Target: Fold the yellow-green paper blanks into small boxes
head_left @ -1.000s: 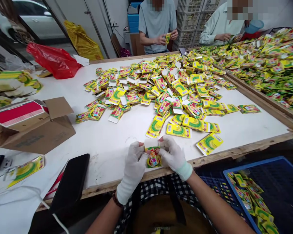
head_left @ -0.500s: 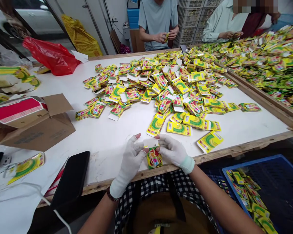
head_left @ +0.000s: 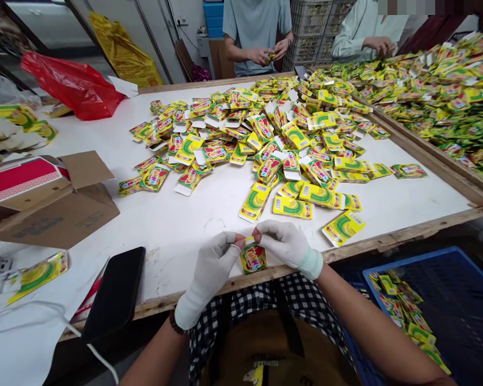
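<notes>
A small yellow, green and red card box [head_left: 253, 258] stands near the table's front edge, its printed face toward me. My left hand [head_left: 215, 268], in a white glove with bare fingertips, pinches its upper left corner. At the upper right corner, my right hand [head_left: 287, 244], gloved alike, grips the same box with thumb and fingers at the top flap. Just beyond my hands lie several boxes of the same kind, among them a yellow box [head_left: 254, 202] with its barcode end away from me.
A heap of boxes [head_left: 225, 128] covers the table's middle. Wooden strips [head_left: 422, 147] divide off a larger pile at right. A phone [head_left: 115, 292] and brown carton [head_left: 56, 214] are at left. A blue crate [head_left: 454, 254] holds boxes below right. Two people work across the table.
The white flap that stood up at the box's top is now folded down, with a yellow edge showing. Both hands have closed in on the top corners.
</notes>
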{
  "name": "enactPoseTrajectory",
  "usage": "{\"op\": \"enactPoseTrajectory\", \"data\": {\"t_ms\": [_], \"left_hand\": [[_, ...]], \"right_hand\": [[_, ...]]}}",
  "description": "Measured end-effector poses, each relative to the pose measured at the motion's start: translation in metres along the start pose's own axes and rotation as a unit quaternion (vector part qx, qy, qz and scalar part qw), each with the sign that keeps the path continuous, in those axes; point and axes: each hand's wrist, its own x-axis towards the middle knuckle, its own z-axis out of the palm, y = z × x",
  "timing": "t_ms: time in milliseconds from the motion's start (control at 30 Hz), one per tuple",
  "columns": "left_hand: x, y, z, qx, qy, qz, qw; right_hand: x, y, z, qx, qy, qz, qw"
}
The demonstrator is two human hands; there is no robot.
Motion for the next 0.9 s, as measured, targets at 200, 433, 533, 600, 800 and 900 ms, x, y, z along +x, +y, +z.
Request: {"op": "enactPoseTrajectory", "data": {"t_ms": [200, 433, 533, 600, 800, 900], "left_hand": [[-0.021, -0.022, 0.0, -0.01, -0.006, 0.027, 1.0], [-0.027, -0.032, 0.006, 0.004, 0.019, 0.026, 0.999], [-0.025, -0.031, 0.006, 0.013, 0.016, 0.027, 0.999], [-0.025, -0.03, 0.006, 0.024, 0.019, 0.033, 0.999], [-0.023, -0.023, 0.003, 0.134, 0.023, 0.152, 0.979], [-0.02, -0.022, 0.002, 0.163, 0.011, 0.211, 0.964]], "right_hand": [[-0.015, 0.011, -0.011, -0.005, -0.042, -0.094, 0.995], [-0.023, 0.02, 0.003, 0.046, 0.006, -0.035, 0.998], [-0.021, 0.02, 0.004, 0.018, 0.019, -0.035, 0.999], [-0.021, 0.02, 0.002, -0.007, 0.022, -0.046, 0.999], [-0.021, 0.02, 0.001, -0.056, 0.004, -0.083, 0.995], [-0.023, 0.021, 0.003, -0.057, 0.01, -0.074, 0.996]]}}
